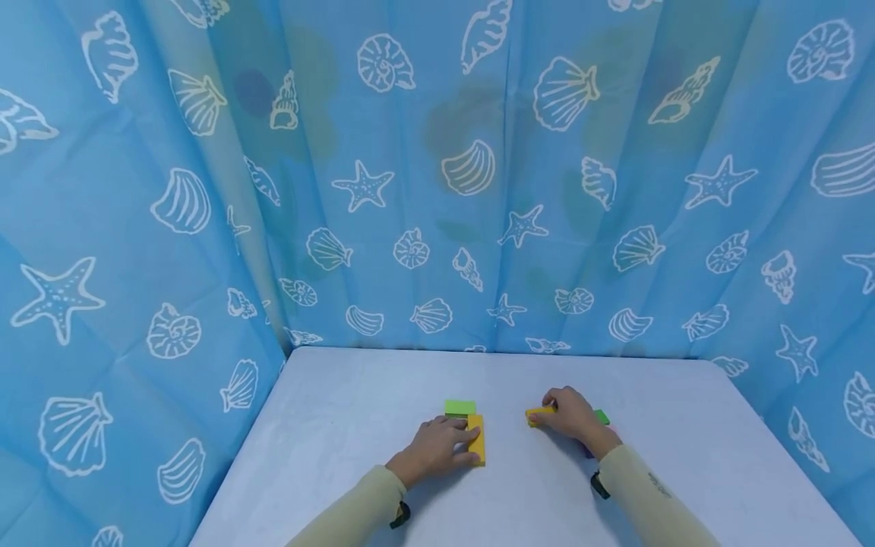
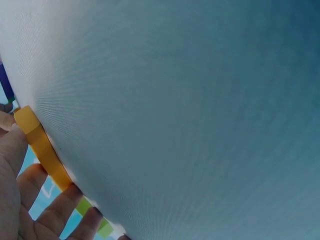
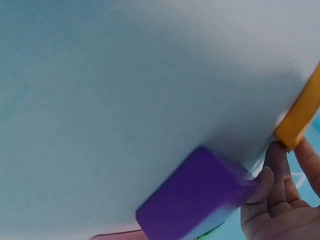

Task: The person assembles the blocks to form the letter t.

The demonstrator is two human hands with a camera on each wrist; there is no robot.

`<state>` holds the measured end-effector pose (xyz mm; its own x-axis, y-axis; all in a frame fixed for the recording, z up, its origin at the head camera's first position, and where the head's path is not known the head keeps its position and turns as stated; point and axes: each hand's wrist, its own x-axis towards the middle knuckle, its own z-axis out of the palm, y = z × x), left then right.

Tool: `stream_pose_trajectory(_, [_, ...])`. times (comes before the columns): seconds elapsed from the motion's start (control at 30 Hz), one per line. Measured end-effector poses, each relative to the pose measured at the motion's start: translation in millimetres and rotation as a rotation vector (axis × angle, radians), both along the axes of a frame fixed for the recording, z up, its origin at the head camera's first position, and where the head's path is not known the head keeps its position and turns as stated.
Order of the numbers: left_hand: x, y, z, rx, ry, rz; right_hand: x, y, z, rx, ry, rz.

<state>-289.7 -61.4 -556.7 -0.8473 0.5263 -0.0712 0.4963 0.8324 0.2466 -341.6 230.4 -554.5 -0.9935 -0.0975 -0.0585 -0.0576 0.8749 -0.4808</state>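
The right hand [image 1: 574, 414], right of centre in the lower part of the head view, pinches one end of a yellow block [image 3: 302, 110] between thumb and fingers. The left hand [image 1: 434, 448], lower centre, has its fingers spread and laid against a second yellow block [image 1: 477, 444], which lies lengthwise away from the person; the thumb touches its near end. A light green block [image 1: 459, 407] sits just beyond, by the far end of that second block and close to the left fingertips. A purple block [image 3: 192, 197] stands close to the right thumb at the bottom of the right wrist view; contact cannot be determined. A darker green block [image 1: 601, 417] shows partly behind the right wrist. A pinkish item [image 3: 120, 235], cut off by the lower edge of the right wrist view, cannot be identified. Both forearms wear pale sleeves [image 1: 362, 505], with a dark strap [image 1: 401, 515] at each wrist. All rests over a white table [image 1: 355, 387], backed by a blue curtain [image 1: 417, 137] printed with white shells and starfish.
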Motion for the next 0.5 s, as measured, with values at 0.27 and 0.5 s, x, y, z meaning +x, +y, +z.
stream_pose_trajectory(0.27, [-0.6, -0.6, -3.1, -0.001, -0.008, -0.005, 0.8, 9.5, 0.7, -0.062, -0.070, 0.043])
stream_pose_trajectory(0.5, [-2.7, -1.3, -4.4, 0.006, -0.008, -0.007, 1.4, 10.5, 4.9, -0.099, -0.099, 0.046])
